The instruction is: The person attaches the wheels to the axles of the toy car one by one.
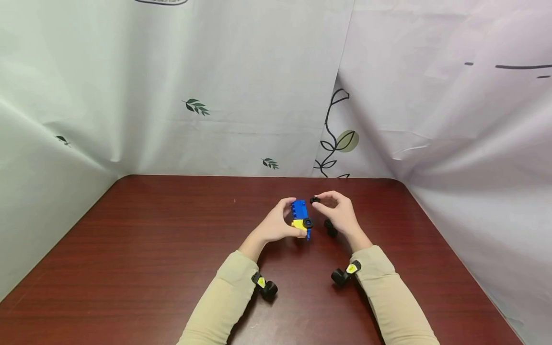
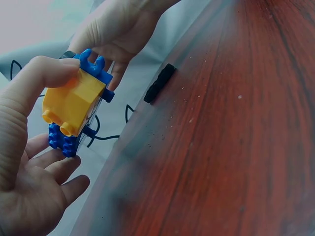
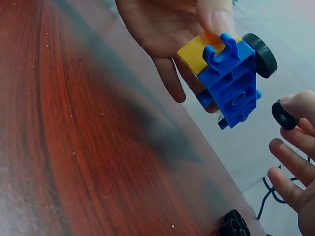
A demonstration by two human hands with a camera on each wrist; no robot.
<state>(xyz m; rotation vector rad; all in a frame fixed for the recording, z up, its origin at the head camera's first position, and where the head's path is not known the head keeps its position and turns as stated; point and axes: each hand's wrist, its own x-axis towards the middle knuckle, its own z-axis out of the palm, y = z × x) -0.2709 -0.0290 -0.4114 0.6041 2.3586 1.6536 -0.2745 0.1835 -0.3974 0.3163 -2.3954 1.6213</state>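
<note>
My left hand (image 1: 271, 225) holds a blue and yellow toy car (image 1: 299, 210) above the table, thumb on its yellow block (image 2: 74, 101) and fingers at the blue end. In the right wrist view the car is tilted, showing its ribbed blue underside (image 3: 230, 88) and a two-pronged hook at one end. One black wheel (image 3: 265, 55) sits on its side near that hook. Between thumb and fingertip, my right hand (image 1: 342, 214) pinches another black wheel (image 3: 283, 116), a short gap away from a bare blue axle stub (image 3: 259, 95) on the car.
More black wheels (image 1: 330, 228) lie together on the reddish-brown wooden table (image 1: 172, 258), just below the right hand. White cloth (image 1: 258, 72) with leaf prints hangs behind the table and along its sides. Black wrist cameras (image 1: 269, 290) are strapped over both sleeves.
</note>
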